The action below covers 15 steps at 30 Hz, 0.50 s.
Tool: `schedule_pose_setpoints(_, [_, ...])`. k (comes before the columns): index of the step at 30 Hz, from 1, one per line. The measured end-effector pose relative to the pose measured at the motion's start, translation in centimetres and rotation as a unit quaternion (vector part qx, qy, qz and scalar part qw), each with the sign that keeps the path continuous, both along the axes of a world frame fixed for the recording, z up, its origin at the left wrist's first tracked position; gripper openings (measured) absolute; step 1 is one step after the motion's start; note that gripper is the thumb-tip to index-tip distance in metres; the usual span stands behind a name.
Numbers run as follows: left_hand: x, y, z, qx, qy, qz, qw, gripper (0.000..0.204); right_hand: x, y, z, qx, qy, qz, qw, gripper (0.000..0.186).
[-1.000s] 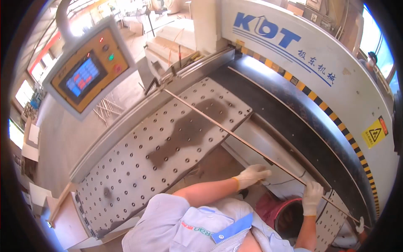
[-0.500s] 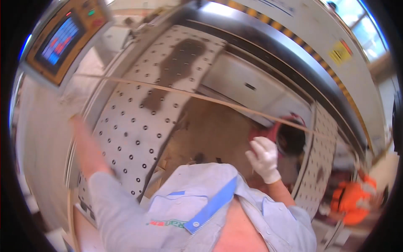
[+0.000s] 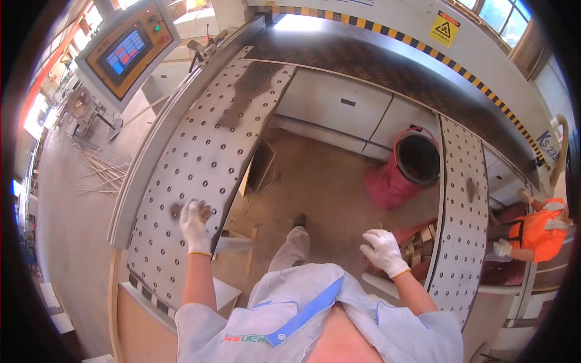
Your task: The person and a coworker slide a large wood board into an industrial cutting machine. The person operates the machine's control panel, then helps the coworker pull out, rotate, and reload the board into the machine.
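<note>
Your left hand (image 3: 195, 225), gloved, rests w/ fingers curled on the perforated tabletop (image 3: 200, 163), gripping nothing. Right hand (image 3: 382, 251), also gloved, hangs loosely open & empty above wood offcuts (image 3: 419, 242) in a red sack, near the red bin (image 3: 416, 158).

Perforated metal bench (image 3: 200, 163) extends beneath and ahead of the left fingers (image 3: 195, 212), bearing dark stains. Dusty floor (image 3: 327, 187) between both hands carries wood offcuts (image 3: 257, 175) and a red bin (image 3: 414, 160).
</note>
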<state>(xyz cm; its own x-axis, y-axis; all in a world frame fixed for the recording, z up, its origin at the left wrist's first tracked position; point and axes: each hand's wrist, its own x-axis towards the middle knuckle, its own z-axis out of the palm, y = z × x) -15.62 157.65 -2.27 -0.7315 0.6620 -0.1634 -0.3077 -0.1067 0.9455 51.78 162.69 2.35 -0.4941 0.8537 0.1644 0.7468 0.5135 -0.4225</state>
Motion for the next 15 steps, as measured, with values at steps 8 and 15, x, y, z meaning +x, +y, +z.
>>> schedule_pose_setpoints(8, [10.3, -7.7, 11.1, -0.162, 0.164, -0.106, 0.967, 0.053, 3.6, -10.1, -1.9, -0.195, 0.083, -0.197, 0.957, 0.048])
schedule_pose_setpoints(15, [11.7, -18.5, 7.3, -0.173, 0.118, -0.165, 0.964, 0.048, -9.1, -2.6, -9.1, -0.398, 0.539, -0.225, 0.707, 0.054])
